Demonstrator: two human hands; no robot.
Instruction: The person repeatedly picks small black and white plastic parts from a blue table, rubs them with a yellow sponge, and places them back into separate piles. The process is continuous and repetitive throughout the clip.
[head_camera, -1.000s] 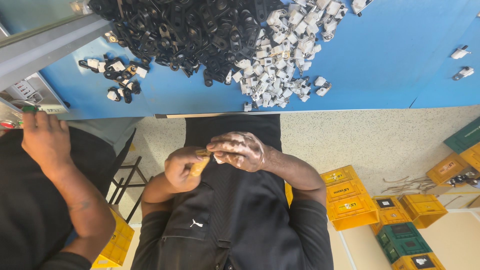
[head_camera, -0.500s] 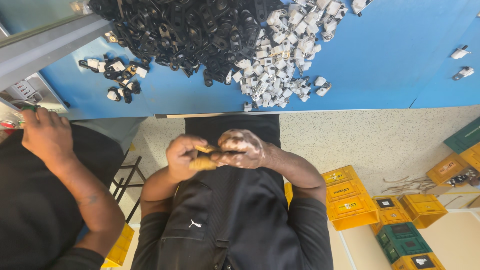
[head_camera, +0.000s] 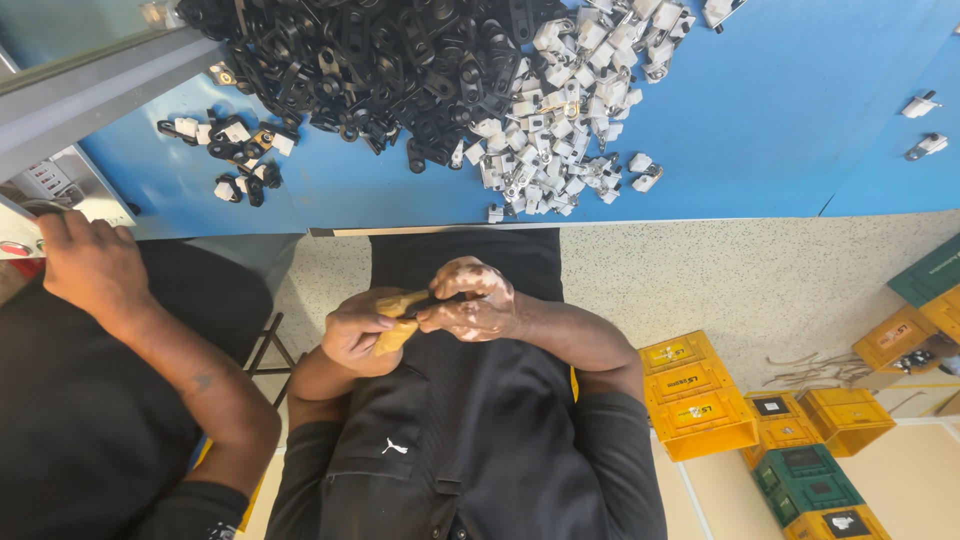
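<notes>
Seems mid-fitting over the lap, just below the blue table: grips a tan wooden-handled tool in the closed left hand, pinches a small black plastic part tight in the right hand, tool tip apparently touching it, and next likely needs a steady, aligned press.

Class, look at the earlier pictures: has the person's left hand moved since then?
Yes. The left hand has risen slightly toward the blue table edge, closing on the right hand.
</notes>
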